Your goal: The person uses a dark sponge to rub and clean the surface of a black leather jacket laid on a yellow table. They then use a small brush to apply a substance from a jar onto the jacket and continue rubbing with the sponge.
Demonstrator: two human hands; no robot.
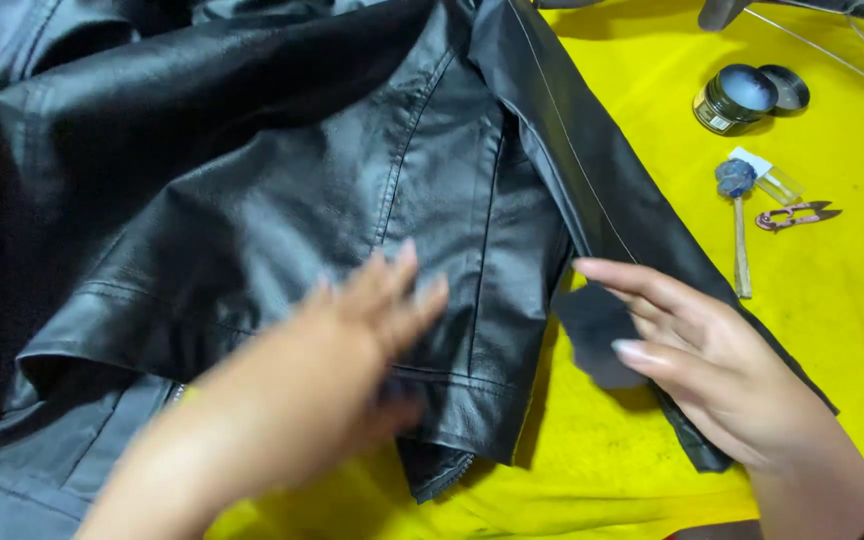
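A black leather jacket (252, 170) lies spread over a yellow cloth-covered table (832, 300). My left hand (372, 310) rests flat on the jacket's front panel near its lower hem, fingers apart and blurred by motion. My right hand (692, 350) lies on the jacket's sleeve (592, 170) with fingers extended, and pinches a small dark grey patch of material (592, 330) between thumb and fingers. The jacket's grey lining (42, 470) shows at the lower left.
At the upper right stand an open round tin (735, 97) and its lid (787, 88). Below them lie a wooden-handled dauber with a blue tip (738, 215), a small clear packet (774, 180) and pinkish thread snips (795, 214). Thin cords cross the top right corner.
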